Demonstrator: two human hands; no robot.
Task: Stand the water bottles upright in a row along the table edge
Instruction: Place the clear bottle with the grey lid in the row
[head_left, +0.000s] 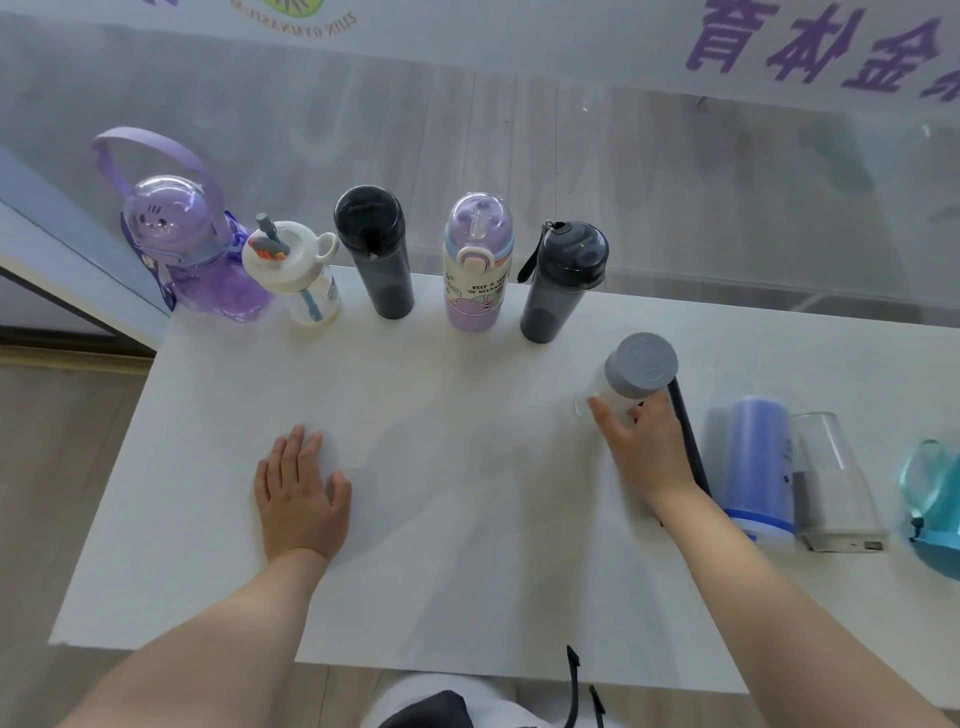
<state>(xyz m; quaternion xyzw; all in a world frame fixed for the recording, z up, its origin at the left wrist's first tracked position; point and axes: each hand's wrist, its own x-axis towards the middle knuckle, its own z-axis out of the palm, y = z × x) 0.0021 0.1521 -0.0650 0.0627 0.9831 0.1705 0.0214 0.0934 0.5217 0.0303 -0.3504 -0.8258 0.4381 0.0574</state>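
Several bottles stand upright along the far table edge: a purple bunny bottle (202, 249), a white-capped clear bottle (296, 270), a black tumbler (376, 249), a lilac cartoon bottle (475, 260) and a dark grey strap bottle (563, 280). My right hand (644, 447) grips a clear bottle with a grey cap (641, 366), held nearly upright just right of the row. My left hand (298, 493) rests flat on the white table (415, 519), fingers apart, holding nothing. A blue bottle (761, 462), a clear bottle (836, 483) and a teal bottle (935, 504) lie on their sides at the right.
A glass wall with purple lettering runs right behind the far table edge. A dark strap (688, 441) lies beside my right wrist. The table's left edge drops to a wooden floor. A dark strap (574, 686) hangs near my lap at the front edge.
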